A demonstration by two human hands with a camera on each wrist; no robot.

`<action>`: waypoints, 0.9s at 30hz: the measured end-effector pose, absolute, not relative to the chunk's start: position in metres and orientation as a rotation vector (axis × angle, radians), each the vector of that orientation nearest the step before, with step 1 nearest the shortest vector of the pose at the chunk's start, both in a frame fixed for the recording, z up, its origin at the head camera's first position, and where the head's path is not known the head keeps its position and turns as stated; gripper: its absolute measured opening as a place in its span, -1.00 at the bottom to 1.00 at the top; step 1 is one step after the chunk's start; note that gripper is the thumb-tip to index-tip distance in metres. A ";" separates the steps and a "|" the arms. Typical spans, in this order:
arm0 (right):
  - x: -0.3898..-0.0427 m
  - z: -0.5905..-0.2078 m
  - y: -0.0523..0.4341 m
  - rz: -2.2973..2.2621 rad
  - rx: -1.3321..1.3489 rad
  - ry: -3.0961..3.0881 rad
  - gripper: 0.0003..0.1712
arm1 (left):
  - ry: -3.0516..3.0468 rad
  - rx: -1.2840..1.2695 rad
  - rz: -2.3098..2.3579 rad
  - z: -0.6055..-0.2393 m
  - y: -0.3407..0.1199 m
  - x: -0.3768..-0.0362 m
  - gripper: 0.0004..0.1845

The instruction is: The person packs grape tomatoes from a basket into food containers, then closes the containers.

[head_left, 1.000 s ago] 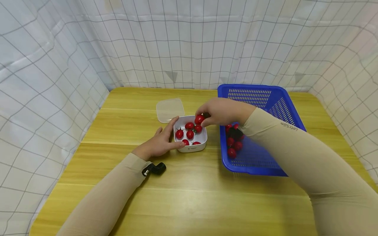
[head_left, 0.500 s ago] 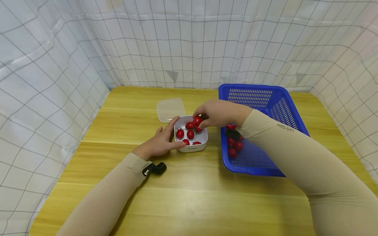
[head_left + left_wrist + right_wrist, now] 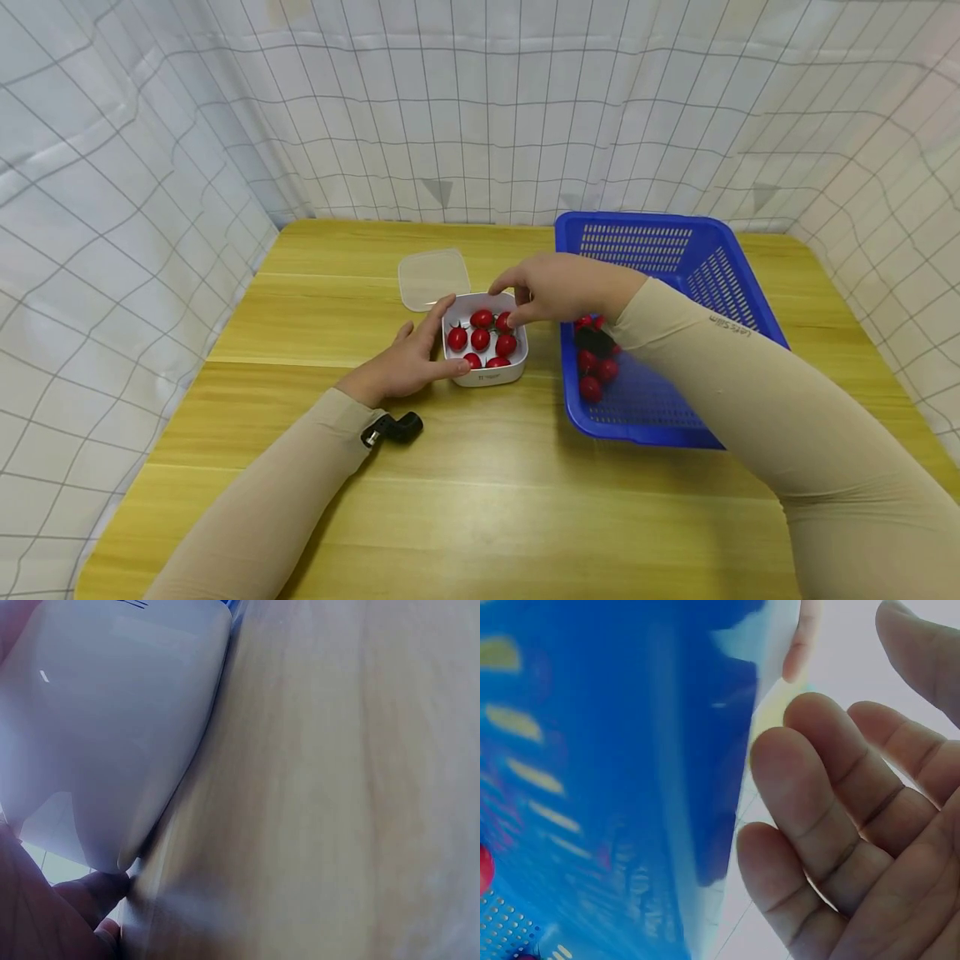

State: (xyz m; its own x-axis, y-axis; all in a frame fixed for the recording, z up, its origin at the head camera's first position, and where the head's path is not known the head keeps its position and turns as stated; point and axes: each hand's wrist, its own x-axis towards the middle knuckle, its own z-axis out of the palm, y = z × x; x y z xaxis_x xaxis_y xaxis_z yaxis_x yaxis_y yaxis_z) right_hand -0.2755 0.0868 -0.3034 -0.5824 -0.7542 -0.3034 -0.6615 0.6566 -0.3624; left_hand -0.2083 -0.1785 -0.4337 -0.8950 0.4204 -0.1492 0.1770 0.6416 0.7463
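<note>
My left hand (image 3: 397, 367) holds a small white food container (image 3: 491, 377), thumb along its front rim and fingers at the back left corner. Several red cherry tomatoes (image 3: 480, 339) lie inside it. Over the container's right back corner hovers my right hand (image 3: 558, 287), its thumb tip overlapping a tomato there. In the right wrist view the fingers (image 3: 799, 787) of that hand are loosely bent, apart from the thumb, with nothing between them. The left wrist view shows the container's white side (image 3: 112, 735) close up, with fingertips at its lower corner.
To the right stands a blue plastic basket (image 3: 567, 392) with several more tomatoes (image 3: 590, 388) at its left side, under my right wrist. A clear lid (image 3: 433, 279) lies behind the container on the wooden table (image 3: 487, 500). White grid-patterned curtains (image 3: 487, 125) surround the table.
My right hand lowered a tomato into the container's right back corner and let go of it. Tomatoes there shifted, one toward the front. The left hand stayed in place.
</note>
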 end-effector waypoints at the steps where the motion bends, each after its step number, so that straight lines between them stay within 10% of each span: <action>1: -0.276 -0.303 0.088 -0.305 -1.097 2.451 -0.42 | 2.556 0.480 1.115 -0.434 -0.179 -0.208 0.14; 27: -0.345 -0.350 0.189 -0.355 -0.619 2.711 -0.37 | 2.575 0.458 1.087 -0.433 -0.177 -0.207 0.15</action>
State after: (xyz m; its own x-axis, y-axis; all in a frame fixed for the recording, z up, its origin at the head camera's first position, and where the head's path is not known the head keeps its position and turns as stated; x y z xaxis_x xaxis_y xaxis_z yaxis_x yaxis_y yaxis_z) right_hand -0.3445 0.1890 -0.3501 -0.8485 -0.4572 -0.2666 -0.3731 0.8740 -0.3114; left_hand -0.2069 -0.1765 -0.4330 -0.9016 0.4038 -0.1551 0.1704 0.6611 0.7306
